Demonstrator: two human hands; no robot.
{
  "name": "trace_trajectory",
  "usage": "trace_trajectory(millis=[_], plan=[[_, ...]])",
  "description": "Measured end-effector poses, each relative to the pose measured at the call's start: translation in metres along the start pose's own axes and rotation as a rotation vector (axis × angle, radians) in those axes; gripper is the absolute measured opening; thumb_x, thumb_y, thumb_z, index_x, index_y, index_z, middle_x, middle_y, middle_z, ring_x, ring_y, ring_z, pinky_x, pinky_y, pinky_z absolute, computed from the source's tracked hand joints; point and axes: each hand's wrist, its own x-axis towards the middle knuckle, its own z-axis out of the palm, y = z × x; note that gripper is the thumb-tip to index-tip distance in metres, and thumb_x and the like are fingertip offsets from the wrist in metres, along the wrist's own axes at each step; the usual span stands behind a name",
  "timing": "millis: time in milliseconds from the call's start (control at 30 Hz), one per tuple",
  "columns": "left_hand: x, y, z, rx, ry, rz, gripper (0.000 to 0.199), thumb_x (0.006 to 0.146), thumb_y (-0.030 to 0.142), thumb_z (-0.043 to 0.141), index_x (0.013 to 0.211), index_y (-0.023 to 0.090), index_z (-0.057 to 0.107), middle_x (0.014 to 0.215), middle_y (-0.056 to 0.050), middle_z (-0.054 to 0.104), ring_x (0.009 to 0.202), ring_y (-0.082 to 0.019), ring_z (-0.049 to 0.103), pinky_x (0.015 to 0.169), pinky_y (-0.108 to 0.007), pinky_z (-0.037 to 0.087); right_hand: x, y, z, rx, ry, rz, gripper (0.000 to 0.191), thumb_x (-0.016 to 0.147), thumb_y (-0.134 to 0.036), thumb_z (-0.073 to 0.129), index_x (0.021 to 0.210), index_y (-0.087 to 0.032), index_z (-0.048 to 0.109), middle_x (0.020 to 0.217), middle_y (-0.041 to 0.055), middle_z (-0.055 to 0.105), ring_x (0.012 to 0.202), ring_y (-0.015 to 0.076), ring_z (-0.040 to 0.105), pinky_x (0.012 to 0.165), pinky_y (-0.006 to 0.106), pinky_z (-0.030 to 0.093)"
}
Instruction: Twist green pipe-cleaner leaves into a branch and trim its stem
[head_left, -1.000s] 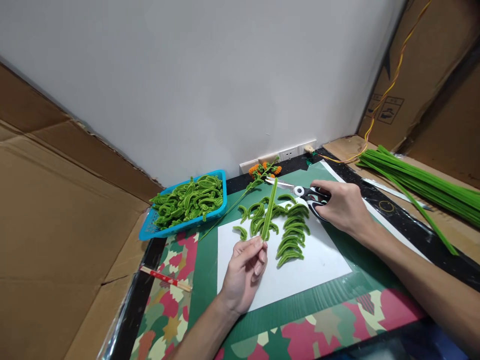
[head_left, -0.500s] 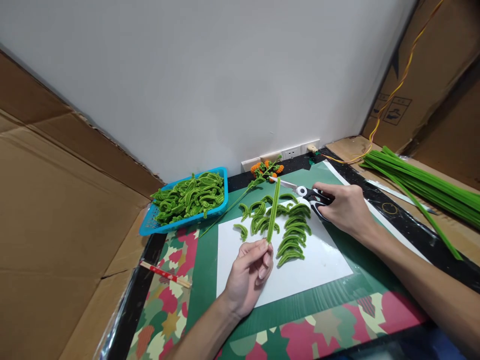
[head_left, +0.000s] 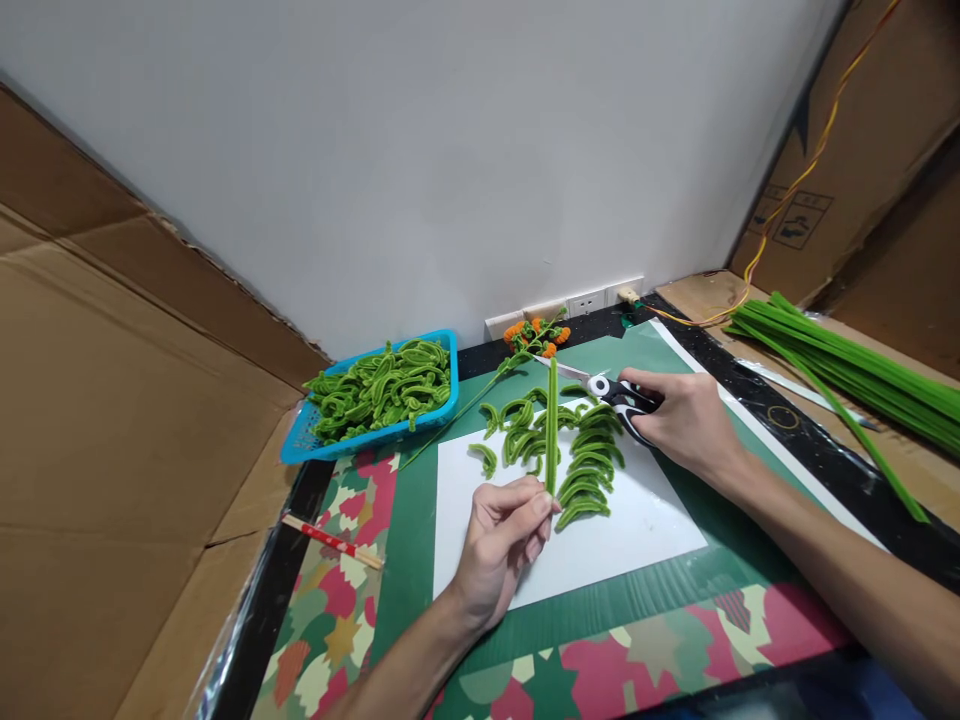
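Note:
Between the thumb and fingers of my left hand [head_left: 506, 535], a straight green pipe cleaner [head_left: 552, 425] is pinched near its lower end and stands upright. My right hand [head_left: 686, 420] grips black-and-white scissors [head_left: 611, 390], whose blades point left, close to the upper end of the pipe cleaner. Whether the blades touch it I cannot tell. Beneath both hands, several curved green pipe cleaner pieces [head_left: 589, 470] lie in rows on a white sheet of paper [head_left: 637, 545]. Some of them are partly hidden behind the upright strip.
A blue basket [head_left: 360, 440] full of curled green pieces stands at the left. Behind the paper lies an orange-flowered stem [head_left: 525, 340]. Long green pipe cleaners [head_left: 847, 360] and a ruler [head_left: 795, 390] are at the right. Wrapped chopsticks [head_left: 332, 541] rest front left.
My left hand has turned slightly, and the pipe cleaner has gone from a slight tilt to nearly vertical. The scissors have come a little closer together at the handles.

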Motion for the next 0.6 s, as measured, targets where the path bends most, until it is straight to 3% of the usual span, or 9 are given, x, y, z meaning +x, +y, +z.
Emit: trace_trajectory(millis=[267,467,600], plan=[[-0.002,-0.003,0.003,-0.021,-0.009,-0.034,0.032,0.077,0.04,0.095,0.072,0.01,0.084,0.061,-0.001,0.057,0.045,-0.002,0.044,0.042,-0.017,0.022,-0.001,0.001,0.002,-0.013,0.024,-0.022,0.028,0.069,-0.015,0.057,0.089,-0.021,0.076,0.061,-0.0023,0.062,0.052,0.0137,0.052,0.055,0.024,0.038],[-0.004,-0.004,0.008,-0.251,0.028,-0.218,0.029,0.073,0.034,0.096,0.073,0.01,0.08,0.056,0.001,0.055,0.042,-0.001,0.039,0.039,-0.015,0.018,-0.003,0.008,0.001,-0.001,0.125,-0.05,0.034,0.067,-0.015,0.056,0.094,-0.02,0.076,0.068,-0.0008,0.07,0.056,0.0154,0.063,0.058,0.024,0.044],[-0.004,-0.002,0.011,-0.372,0.031,-0.254,0.027,0.072,0.028,0.097,0.075,0.009,0.078,0.055,0.003,0.054,0.042,-0.001,0.035,0.039,-0.014,0.021,-0.004,0.01,0.0,0.002,0.213,-0.032,0.04,0.064,-0.013,0.056,0.097,-0.02,0.078,0.07,-0.0017,0.072,0.057,0.0149,0.065,0.059,0.024,0.045]])
